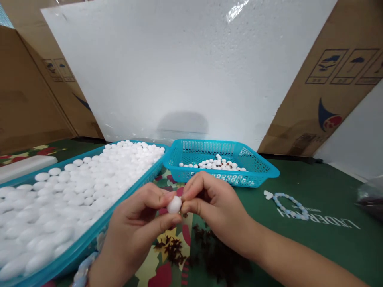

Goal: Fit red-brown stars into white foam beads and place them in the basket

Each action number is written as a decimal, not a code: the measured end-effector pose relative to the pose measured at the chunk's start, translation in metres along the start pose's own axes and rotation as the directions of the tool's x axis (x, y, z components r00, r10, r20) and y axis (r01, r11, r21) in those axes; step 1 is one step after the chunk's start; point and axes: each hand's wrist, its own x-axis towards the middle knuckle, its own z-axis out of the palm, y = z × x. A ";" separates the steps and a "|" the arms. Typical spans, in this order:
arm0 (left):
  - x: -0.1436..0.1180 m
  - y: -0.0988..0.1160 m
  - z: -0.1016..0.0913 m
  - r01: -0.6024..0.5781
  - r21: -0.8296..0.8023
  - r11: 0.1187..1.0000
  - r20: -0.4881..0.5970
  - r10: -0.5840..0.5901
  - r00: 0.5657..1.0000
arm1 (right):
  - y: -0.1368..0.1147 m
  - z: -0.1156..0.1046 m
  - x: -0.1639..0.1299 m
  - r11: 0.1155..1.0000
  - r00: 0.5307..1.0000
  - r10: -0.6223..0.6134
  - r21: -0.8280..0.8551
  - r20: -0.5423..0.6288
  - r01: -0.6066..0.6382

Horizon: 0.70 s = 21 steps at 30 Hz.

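Note:
Between the thumb and index finger of my left hand (127, 227) is a small white ball (174, 205). My right hand (220, 205) is pinched closed at the ball's right side, fingertips touching or nearly touching it; what they hold, if anything, is hidden. Below the hands lie small dark-brown, star-like pieces (172, 249), with a larger blurred dark pile (220, 255) to the right. A blue tray (98, 221) full of white balls (80, 187) stands at left. Beyond my hands, a blue perforated basket (254, 175) holds fewer white balls (214, 163), some with brown bits.
A white panel (185, 71) stands upright behind the basket, with cardboard boxes (332, 91) on both sides. On the green surface (332, 247) at right lies a pale-blue bead bracelet (291, 207). A clear plastic bag (371, 195) with dark contents sits at the right edge.

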 end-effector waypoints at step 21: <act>0.009 0.017 0.005 0.211 -0.157 0.965 -0.006 -0.214 0.977 | 0.012 -0.011 0.005 0.613 0.759 -0.603 -0.466 0.246 0.638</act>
